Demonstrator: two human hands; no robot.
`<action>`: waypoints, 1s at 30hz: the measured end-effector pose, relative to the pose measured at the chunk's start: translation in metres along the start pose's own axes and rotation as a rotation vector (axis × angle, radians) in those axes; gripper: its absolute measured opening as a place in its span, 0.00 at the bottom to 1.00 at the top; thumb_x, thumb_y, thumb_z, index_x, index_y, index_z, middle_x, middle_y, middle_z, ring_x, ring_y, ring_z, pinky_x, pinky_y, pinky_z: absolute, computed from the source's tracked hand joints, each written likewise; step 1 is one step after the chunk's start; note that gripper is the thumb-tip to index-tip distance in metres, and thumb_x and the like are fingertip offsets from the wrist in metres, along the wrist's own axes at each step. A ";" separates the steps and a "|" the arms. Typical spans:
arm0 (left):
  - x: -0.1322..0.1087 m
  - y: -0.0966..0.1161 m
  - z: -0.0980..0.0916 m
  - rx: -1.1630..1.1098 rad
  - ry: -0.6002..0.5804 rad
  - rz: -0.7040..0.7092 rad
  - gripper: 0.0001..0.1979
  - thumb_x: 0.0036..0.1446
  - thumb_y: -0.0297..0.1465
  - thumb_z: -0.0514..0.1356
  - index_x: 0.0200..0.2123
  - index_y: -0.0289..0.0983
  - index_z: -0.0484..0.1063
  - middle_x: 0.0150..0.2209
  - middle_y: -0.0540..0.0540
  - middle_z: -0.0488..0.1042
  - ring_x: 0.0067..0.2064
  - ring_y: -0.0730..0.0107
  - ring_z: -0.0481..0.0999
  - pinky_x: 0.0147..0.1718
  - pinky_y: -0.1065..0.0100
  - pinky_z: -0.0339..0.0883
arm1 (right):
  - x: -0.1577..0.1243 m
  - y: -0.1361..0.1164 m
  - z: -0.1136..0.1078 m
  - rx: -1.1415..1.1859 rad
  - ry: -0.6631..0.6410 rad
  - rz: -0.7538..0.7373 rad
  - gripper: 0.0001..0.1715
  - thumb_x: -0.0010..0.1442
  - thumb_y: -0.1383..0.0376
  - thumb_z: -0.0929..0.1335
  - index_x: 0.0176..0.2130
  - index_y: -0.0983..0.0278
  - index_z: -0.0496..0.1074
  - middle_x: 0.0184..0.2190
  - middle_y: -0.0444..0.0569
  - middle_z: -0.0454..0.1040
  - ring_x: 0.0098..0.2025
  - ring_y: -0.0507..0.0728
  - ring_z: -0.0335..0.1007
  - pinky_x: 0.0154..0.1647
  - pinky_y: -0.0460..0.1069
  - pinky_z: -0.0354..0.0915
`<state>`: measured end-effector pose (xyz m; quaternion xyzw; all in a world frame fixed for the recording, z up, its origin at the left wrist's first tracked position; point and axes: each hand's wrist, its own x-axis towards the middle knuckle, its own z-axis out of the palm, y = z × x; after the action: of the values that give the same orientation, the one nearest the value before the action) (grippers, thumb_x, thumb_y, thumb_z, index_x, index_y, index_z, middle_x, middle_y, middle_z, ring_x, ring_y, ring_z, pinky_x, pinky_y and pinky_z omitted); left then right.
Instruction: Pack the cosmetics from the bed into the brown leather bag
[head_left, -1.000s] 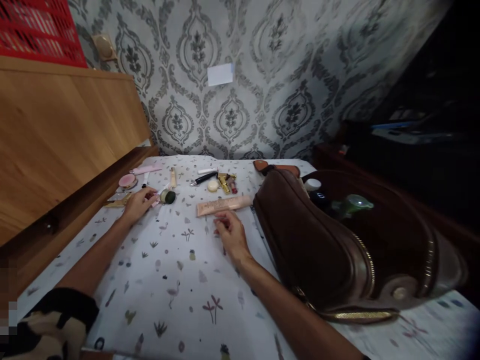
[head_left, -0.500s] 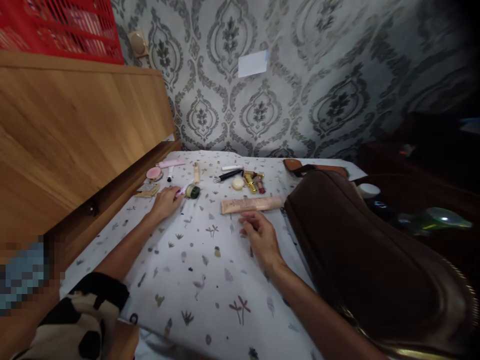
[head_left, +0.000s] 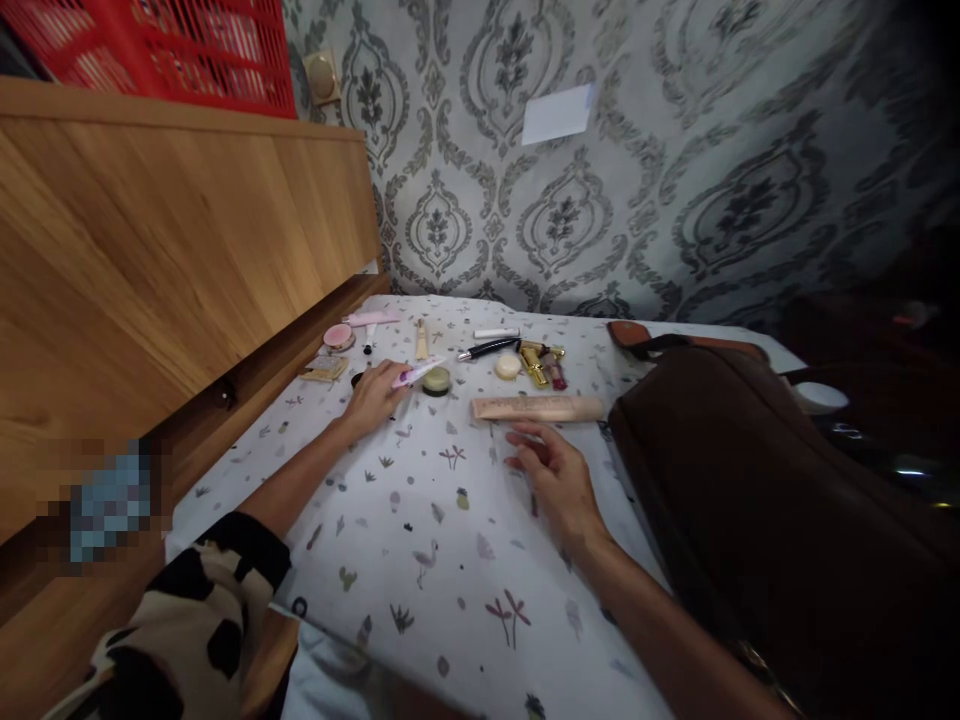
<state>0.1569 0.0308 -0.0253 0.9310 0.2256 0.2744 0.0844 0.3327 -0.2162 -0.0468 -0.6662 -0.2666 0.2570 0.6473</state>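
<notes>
My left hand (head_left: pixel 373 402) is closed on a slim white and purple tube (head_left: pixel 417 373), which points to the right. Just beyond its tip, partly behind it, is a small round jar (head_left: pixel 436 382) with a pale green top and dark base. A dark round object (head_left: pixel 357 380) peeks out at the left side of this hand; its kind is unclear. My right hand (head_left: pixel 551 470) rests above the cloth with loosely curled, parted fingers and nothing visible in them. Right in front of its fingertips lies a large beige squeeze tube (head_left: pixel 538 408).
Behind lie a pink compact (head_left: pixel 338 337), a pink tube (head_left: pixel 373 318), a small cream tube (head_left: pixel 421 340), a black pen-like stick (head_left: pixel 487 349), a round cream pot (head_left: pixel 508 366) and gold lipstick tubes (head_left: pixel 534 366). A brown bag (head_left: pixel 750 480) fills the right; a wooden cabinet (head_left: pixel 187 230) bounds the left.
The view has shifted, moving everything rightward in the picture. My left hand has moved slightly right, and the jar sits farther right and more upright. My right hand stays by the beige tube.
</notes>
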 end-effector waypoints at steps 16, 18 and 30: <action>-0.027 -0.026 -0.010 0.093 -0.020 -0.298 0.24 0.63 0.37 0.58 0.60 0.35 0.66 0.55 0.35 0.70 0.55 0.49 0.71 0.55 0.52 0.66 | -0.002 0.000 0.000 -0.046 0.008 -0.009 0.23 0.46 0.56 0.68 0.42 0.62 0.75 0.43 0.54 0.79 0.35 0.59 0.77 0.14 0.42 0.59; -0.029 -0.028 -0.009 0.072 -0.032 -0.268 0.21 0.64 0.34 0.56 0.58 0.35 0.67 0.53 0.37 0.71 0.53 0.53 0.73 0.54 0.54 0.68 | -0.003 -0.002 0.000 -0.057 0.007 0.006 0.24 0.46 0.55 0.68 0.42 0.62 0.75 0.43 0.55 0.78 0.35 0.61 0.77 0.12 0.41 0.56; 0.013 -0.022 0.002 0.085 -0.125 -0.177 0.18 0.62 0.30 0.53 0.55 0.35 0.67 0.52 0.39 0.73 0.54 0.59 0.73 0.56 0.60 0.67 | 0.005 0.007 0.001 -0.055 -0.038 -0.249 0.14 0.52 0.64 0.65 0.39 0.62 0.75 0.37 0.51 0.75 0.37 0.57 0.74 0.33 0.51 0.75</action>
<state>0.1599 0.0564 -0.0270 0.9254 0.3129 0.1973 0.0827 0.3356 -0.2121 -0.0538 -0.6407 -0.3664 0.1797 0.6503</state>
